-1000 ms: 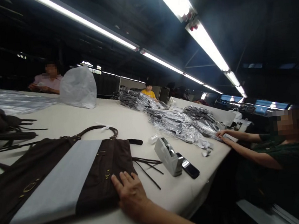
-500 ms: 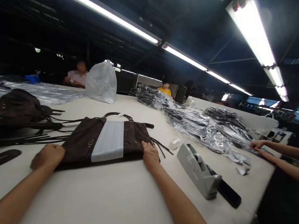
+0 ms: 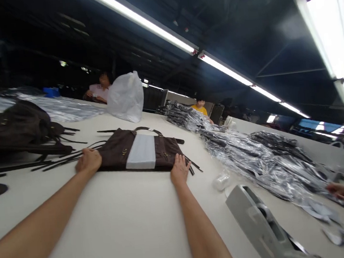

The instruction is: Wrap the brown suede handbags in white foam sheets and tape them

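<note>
A dark brown handbag (image 3: 113, 153) lies flat on the pale table, with a whitish band (image 3: 140, 151) across its middle and its handle towards the far side. At its left end, my left hand (image 3: 89, 160) is closed on the bag's edge, beside thin dark straps. My right hand (image 3: 180, 169) rests on the near right corner with its fingers spread. More straps stick out past that corner.
More brown bags (image 3: 13, 128) lie at the left. A grey tape dispenser (image 3: 260, 222) stands at the near right, near plastic-wrapped items (image 3: 238, 155). Beyond the bag is a clear plastic bag (image 3: 125, 97). Another person's hands (image 3: 340, 190) are at the right edge.
The handbag and both my hands have moved farther away across the table. My right hand's fingers have spread. The view has shifted, and the tape dispenser appears closer.
</note>
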Tool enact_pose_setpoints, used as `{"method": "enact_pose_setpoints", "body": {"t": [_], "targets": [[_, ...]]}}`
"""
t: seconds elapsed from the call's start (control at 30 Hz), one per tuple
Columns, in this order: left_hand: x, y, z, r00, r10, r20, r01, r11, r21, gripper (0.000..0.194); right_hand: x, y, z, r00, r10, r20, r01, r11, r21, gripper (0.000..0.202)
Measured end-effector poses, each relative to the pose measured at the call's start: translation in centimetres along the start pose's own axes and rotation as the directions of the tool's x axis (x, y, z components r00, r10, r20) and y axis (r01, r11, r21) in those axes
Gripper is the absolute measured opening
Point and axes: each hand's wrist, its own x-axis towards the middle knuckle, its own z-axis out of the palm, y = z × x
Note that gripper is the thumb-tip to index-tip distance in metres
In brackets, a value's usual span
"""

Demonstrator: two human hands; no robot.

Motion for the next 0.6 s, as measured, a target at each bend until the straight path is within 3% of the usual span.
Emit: {"method": "enact_pose_setpoints", "body": {"t": [0.13,0.23,0.3,0.37,0.47,0.53,0.6], "targets": [[-5.9,-0.6,-1.7,0.979,0.198,0.050,-0.201,0.978,0.063,0.049,0.6,0.2,0.6,0.999,-0.005,-0.043,0.003,0.999,-0.037,0.066],[-10.9,-2.1,-3.0,0.958,0.244,0.150,-0.268,0.949,0.167,0.048,1.0,0.6,2.5,0.992,-0.008,-0.127,0.004,0.999,-0.033,0.066],[-14.5,-3.4,-4.7,0.929,0.279,0.242,-0.332,0.918,0.215,0.046,0.7,1.0,3.9,0.986,-0.025,-0.162,0.022,1.000,-0.018,0.067],[-18.1,-4.7,-7.5,0.892,0.317,0.322,-0.401,0.884,0.240,0.044,-0.2,1.8,5.0,0.987,-0.059,-0.148,0.059,0.998,-0.004,0.071],[-22.0,-6.6,-14.9,0.870,0.390,0.302,-0.470,0.842,0.267,0.042,-2.3,3.9,6.4,0.993,-0.072,-0.097,0.074,0.997,0.021,0.080],[-22.9,-7.8,-22.0,0.889,0.440,0.130,-0.457,0.831,0.317,0.042,-4.0,5.6,6.8,0.993,-0.101,-0.063,0.104,0.994,0.039,0.080],[-22.4,-9.2,-30.3,0.876,0.462,-0.140,-0.383,0.841,0.381,0.045,-6.2,7.2,6.8,0.983,-0.174,-0.057,0.177,0.983,0.047,0.070]]}}
